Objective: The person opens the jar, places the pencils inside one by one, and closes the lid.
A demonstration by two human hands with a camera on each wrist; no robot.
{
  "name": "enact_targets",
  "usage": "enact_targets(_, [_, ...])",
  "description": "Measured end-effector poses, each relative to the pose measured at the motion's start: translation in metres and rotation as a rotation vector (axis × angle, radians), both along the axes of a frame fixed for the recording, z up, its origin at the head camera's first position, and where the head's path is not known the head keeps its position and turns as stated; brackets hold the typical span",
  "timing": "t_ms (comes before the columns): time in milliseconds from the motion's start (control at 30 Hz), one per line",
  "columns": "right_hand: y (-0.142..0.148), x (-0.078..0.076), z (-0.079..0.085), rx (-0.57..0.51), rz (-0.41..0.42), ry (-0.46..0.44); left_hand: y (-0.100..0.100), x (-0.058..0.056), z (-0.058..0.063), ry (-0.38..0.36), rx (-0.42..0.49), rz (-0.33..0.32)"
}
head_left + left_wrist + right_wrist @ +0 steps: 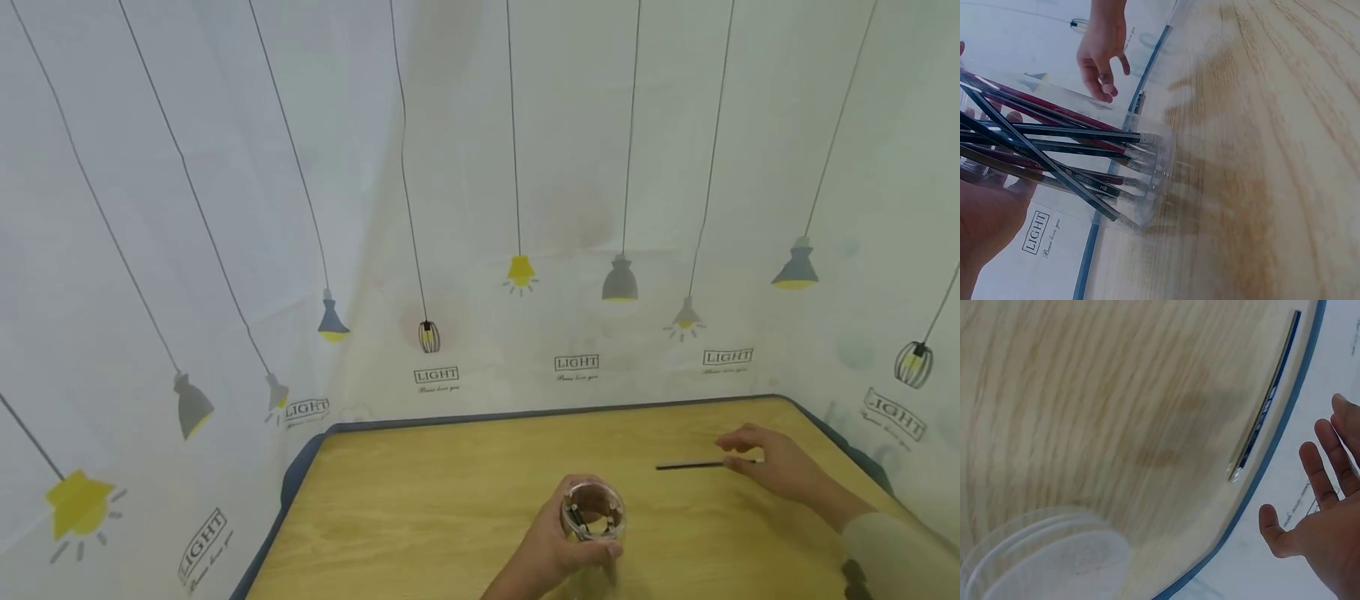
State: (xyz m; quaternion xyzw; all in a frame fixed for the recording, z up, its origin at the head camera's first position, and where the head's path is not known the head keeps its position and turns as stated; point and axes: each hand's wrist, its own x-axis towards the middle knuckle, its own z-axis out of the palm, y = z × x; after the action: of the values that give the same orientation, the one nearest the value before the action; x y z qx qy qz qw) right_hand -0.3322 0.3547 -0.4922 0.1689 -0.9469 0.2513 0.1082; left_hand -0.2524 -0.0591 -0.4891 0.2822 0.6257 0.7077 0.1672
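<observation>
My left hand (542,546) grips a clear jar (619,504) around its side. Several dark and red pencils (1072,178) lie crossed inside it, their silver-capped ends toward the jar's base, as the left wrist view shows. Over the table's right part, my right hand (783,468) hovers with its fingers spread and nothing between them. Below it a thin dark pencil (1266,406) lies flat on the table; in the head view the thumb overlaps its right end. The right wrist view also catches the jar's round end (1060,569) at the lower left.
The wood-grain table (420,500) has a dark blue edge strip (480,419) along its back and sides. Around it hangs a white curtain (465,167) printed with lamps and the word LIGHT.
</observation>
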Motion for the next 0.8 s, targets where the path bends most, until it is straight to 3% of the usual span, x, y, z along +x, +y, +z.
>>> enact_targets(200, [0.014,-0.010,-0.009,0.095,-0.077,-0.099,0.000,0.000,0.001,0.007,0.004,0.002])
enact_targets(433, [0.023,-0.020,-0.028,0.252,-0.085,-0.162,-0.001,0.002,-0.001,-0.035,0.005,-0.015])
enact_targets(800, [0.034,-0.030,-0.042,0.258,-0.109,-0.160,-0.003,0.002,-0.002,-0.048,0.014,-0.030])
